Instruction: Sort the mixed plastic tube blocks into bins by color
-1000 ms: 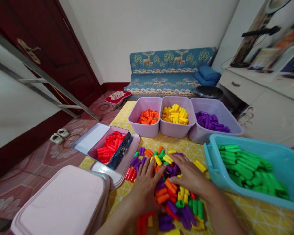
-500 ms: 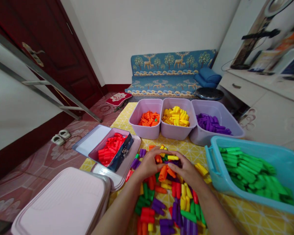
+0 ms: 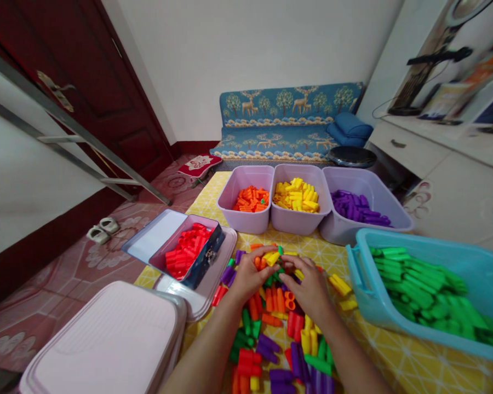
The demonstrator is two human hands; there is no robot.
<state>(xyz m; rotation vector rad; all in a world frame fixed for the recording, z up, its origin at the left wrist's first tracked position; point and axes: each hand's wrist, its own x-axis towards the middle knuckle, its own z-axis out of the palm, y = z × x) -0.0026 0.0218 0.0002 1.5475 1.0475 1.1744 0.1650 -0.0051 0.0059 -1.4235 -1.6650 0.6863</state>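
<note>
Many plastic tube-shaped building pieces lie in a mixed heap in front of me, among them orange pieces (image 3: 274, 299), purple pieces (image 3: 267, 348) and red pieces (image 3: 248, 362). My left hand (image 3: 248, 278) is closed, thumb and fingers pinching a yellow piece (image 3: 273, 258) at the far side of the heap. A small green bit shows at that piece's end. Opposite it, my right hand (image 3: 313, 285) curves over the heap with thumb and forefinger apart, its fingertips close to green pieces. Whether they touch one is hard to make out.
Behind the heap stand lilac bins of orange (image 3: 230, 203), yellow (image 3: 299, 223) and purple pieces (image 3: 340, 235). A turquoise tub (image 3: 427, 339) of green pieces is at right. Left are an open tin (image 3: 201, 268) of red pieces and stacked lids (image 3: 102, 339). A yellow patterned cloth (image 3: 394, 350) covers the table.
The orange pieces that were between my hands now lie on the heap. My left hand has taken hold of a yellow piece, and my right hand has drawn slightly away from the left.
</note>
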